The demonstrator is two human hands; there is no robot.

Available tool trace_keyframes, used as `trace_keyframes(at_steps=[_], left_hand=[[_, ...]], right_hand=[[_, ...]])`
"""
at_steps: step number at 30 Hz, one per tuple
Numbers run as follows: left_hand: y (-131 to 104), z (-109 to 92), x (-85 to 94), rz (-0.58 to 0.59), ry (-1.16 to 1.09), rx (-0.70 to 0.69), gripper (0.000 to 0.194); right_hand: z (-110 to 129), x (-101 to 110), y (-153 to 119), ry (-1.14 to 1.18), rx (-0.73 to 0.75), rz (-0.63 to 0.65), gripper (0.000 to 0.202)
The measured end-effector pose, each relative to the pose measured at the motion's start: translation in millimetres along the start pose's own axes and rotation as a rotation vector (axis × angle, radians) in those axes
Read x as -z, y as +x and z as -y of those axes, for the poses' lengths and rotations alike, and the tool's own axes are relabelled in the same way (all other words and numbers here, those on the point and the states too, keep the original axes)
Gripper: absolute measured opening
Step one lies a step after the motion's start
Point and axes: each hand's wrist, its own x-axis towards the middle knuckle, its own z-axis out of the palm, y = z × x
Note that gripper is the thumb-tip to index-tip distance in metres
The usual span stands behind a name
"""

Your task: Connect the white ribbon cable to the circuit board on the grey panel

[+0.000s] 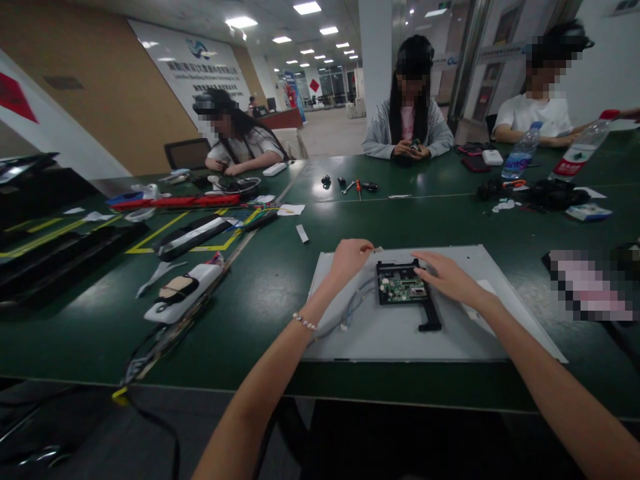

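Observation:
A flat light-grey panel (360, 340) lies on the green table in front of me. On it sits a green circuit board (400, 288) in a black plastic frame (431, 313), whose one arm reaches toward me. My left hand (351, 259) is at the panel's far edge, left of the frame, thumb and fingers pinched together; what is between them is too small to make out. My right hand (447, 275) rests its outstretched fingers on the frame's far right corner. Thin grey-blue cables (351, 310) run across the panel, left of the board.
Left of the panel stands a white power strip (187, 293) with a cord. Small tools, including an orange-handled screwdriver (359, 190), lie farther back. Two bottles (523, 152) stand at the back right. Three people sit around the table, and a blurred pink item (590, 285) lies at right.

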Motion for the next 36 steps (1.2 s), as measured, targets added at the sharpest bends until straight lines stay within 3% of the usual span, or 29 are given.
trace_keyframes(at_steps=[4, 8, 17, 25, 28, 31, 36], left_hand=[[-15.9, -30.8, -14.0, -0.022, -0.148, -0.090, 0.022], [-28.2, -44.5, -23.7, -0.070, -0.201, -0.150, 0.020], [-36.3, -43.7, -33.4, -0.173, -0.232, -0.166, 0.019], [-38.8, -44.7, -32.1, -0.066, -0.072, -0.141, 0.029], [-38.8, -39.7, -34.3, -0.054, -0.001, -0.128, 0.036], [-39.3, -34.2, -38.1, -0.014, 0.040, -0.096, 0.034], [-41.4, -35.4, -38.9, 0.057, 0.092, -0.080, 0.025]], right_hand=[[11.7, -5.0, 2.6, 0.024, 0.075, -0.140, 0.038], [23.0, -10.3, 3.4, 0.046, 0.113, -0.248, 0.025], [27.6, -10.4, 3.2, 0.126, 0.077, -0.292, 0.016], [19.0, -13.0, 6.7, -0.098, 0.071, -0.306, 0.021], [10.8, -10.3, 14.0, -0.268, 0.046, -0.261, 0.024], [6.6, -10.7, 22.5, -0.392, 0.030, -0.132, 0.025], [4.6, -18.9, 29.2, -0.421, -0.002, 0.028, 0.022]])
